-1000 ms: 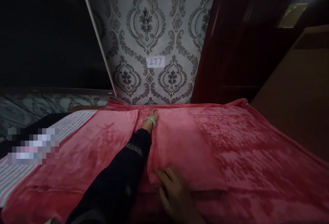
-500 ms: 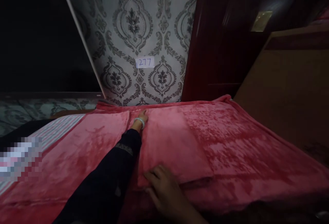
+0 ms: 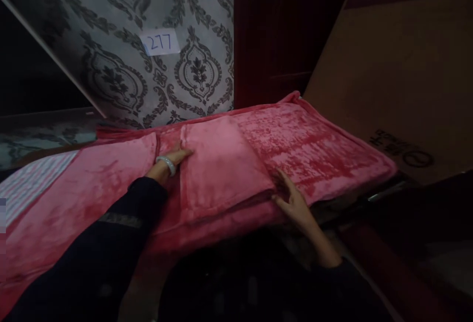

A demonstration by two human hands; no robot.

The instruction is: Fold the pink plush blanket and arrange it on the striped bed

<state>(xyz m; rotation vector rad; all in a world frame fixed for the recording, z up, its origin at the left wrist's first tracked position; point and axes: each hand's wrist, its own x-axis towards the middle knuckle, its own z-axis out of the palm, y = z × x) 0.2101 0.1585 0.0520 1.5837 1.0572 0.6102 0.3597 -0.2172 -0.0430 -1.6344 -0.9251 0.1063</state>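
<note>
A pink plush blanket (image 3: pixel 314 144) lies spread over a bed, with a folded flap (image 3: pixel 221 169) of it lying on top near the middle. My left hand (image 3: pixel 173 158), a pale bangle on its wrist, rests flat against the flap's left edge. At the flap's near right corner my right hand (image 3: pixel 291 198) touches the fabric with fingers spread. Both arms wear dark sleeves. Neither hand grips anything.
A striped sheet (image 3: pixel 33 184) shows at the left under the blanket. Behind stands patterned wallpaper with a paper label (image 3: pixel 160 42) reading 277. A dark red door (image 3: pixel 273 31) and a large cardboard sheet (image 3: pixel 399 65) stand at the right. The floor below is dark.
The view has swung to the right and down. My right hand has slid from the flap's near left corner along its front edge to the right corner. My left hand stays at the flap's left edge.
</note>
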